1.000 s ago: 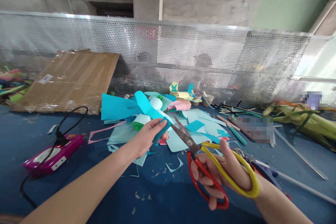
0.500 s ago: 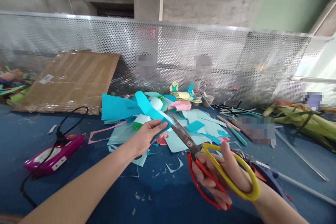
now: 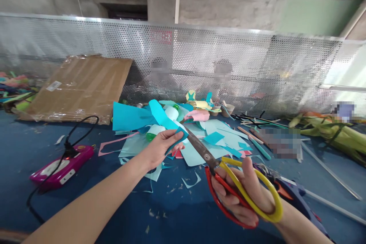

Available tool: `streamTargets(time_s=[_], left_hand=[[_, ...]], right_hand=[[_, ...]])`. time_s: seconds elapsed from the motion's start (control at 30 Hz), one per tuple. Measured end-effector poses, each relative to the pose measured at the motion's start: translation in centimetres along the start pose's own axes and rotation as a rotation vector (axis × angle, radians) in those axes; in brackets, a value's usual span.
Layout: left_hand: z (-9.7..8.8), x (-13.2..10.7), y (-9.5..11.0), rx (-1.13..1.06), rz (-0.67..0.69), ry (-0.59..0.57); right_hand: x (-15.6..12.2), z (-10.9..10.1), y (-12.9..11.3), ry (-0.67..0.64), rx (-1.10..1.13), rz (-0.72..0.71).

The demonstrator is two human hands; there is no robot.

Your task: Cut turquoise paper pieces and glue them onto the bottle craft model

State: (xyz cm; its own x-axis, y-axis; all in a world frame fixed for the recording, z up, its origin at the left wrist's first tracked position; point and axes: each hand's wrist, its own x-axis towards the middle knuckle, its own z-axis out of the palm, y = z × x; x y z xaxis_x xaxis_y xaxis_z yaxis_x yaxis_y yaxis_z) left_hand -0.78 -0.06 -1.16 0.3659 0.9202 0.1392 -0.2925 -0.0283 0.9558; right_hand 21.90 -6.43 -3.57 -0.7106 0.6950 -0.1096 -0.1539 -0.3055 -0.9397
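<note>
My left hand point(image 3: 164, 146) pinches a piece of bright blue paper point(image 3: 161, 116), thumb on top, above a pile of cut paper. A strip of that paper rises and curls away from my fingers. In my right hand point(image 3: 240, 194) is a pair of scissors point(image 3: 207, 157) with one yellow and one red handle loop. Its blades point up and left, and their tips are at the edge of the blue paper beside my left thumb. The blades look nearly closed. Below lie pale blue sheets point(image 3: 194, 156) and a curved paper scrap point(image 3: 192, 180).
A magenta power strip point(image 3: 61, 167) with a black cord lies at left. Behind it a cardboard sheet point(image 3: 77, 87) leans on a perforated metal panel point(image 3: 197, 53). At right are a blue glue gun point(image 3: 297, 194), thin sticks point(image 3: 331, 169) and green wrapped material point(image 3: 328, 133).
The scissors' handle loops have come slightly closer together, and the blades have narrowed a little. My left hand keeps its hold on the paper. The view has shifted slightly.
</note>
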Motion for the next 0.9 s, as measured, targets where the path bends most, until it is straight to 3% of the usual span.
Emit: streamTargets(time_s=[0.27, 0.5, 0.73, 0.9], left_hand=[[0.2, -0.1, 0.3, 0.0, 0.016, -0.002], [0.3, -0.1, 0.2, 0.063, 0.005, -0.007], [-0.4, -0.1, 0.2, 0.16, -0.01, 0.002], [-0.6, -0.2, 0.7, 0.231, -0.01, 0.004]], right_hand=[[0.0, -0.3, 0.3, 0.005, 0.003, 0.03], [-0.3, -0.1, 0.2, -0.094, 0.002, -0.07], [-0.8, 0.4, -0.8, -0.057, -0.094, 0.001], [-0.8, 0.1, -0.3, -0.07, -0.115, -0.046]])
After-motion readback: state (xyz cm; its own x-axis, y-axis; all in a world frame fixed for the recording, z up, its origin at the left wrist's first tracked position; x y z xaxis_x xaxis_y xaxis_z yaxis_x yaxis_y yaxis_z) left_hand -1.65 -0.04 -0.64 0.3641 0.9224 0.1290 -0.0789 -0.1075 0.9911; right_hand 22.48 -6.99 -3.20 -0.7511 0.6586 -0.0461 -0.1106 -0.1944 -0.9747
